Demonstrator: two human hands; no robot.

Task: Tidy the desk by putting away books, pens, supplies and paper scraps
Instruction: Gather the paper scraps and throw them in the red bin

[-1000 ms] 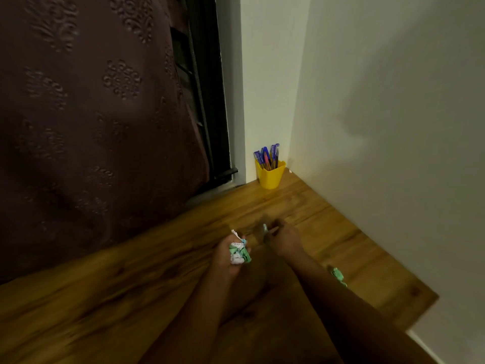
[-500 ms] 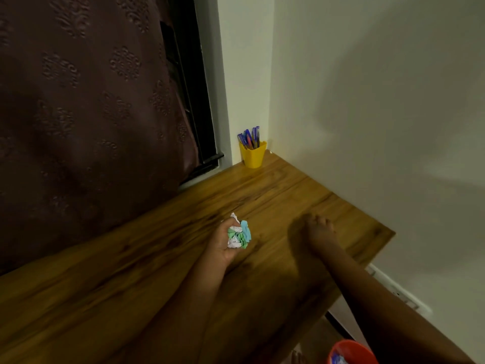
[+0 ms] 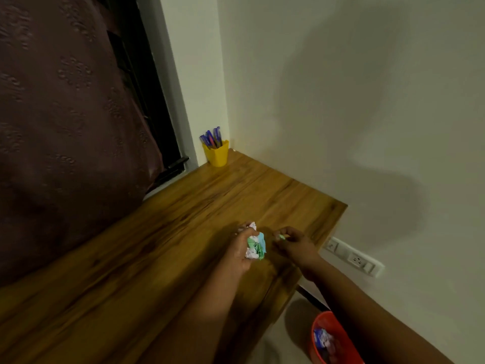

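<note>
My left hand (image 3: 241, 248) is closed around a wad of crumpled paper scraps (image 3: 256, 245), green, blue and pink, held just above the wooden desk (image 3: 162, 243). Right beside it, my right hand (image 3: 295, 244) pinches a small green paper scrap (image 3: 282, 236) between its fingertips. A yellow pen cup (image 3: 216, 153) with several blue and purple pens (image 3: 211, 137) stands in the far corner of the desk against the wall.
A red bin (image 3: 338, 334) with scraps inside sits on the floor below the desk's right end. A wall socket strip (image 3: 354, 258) is mounted low on the right wall. A dark curtain (image 3: 65, 114) hangs behind the desk at left.
My right hand reached to the desk's right part, picked up the green scrap and came back beside my left hand. The view swung right, bringing the red bin into sight.
</note>
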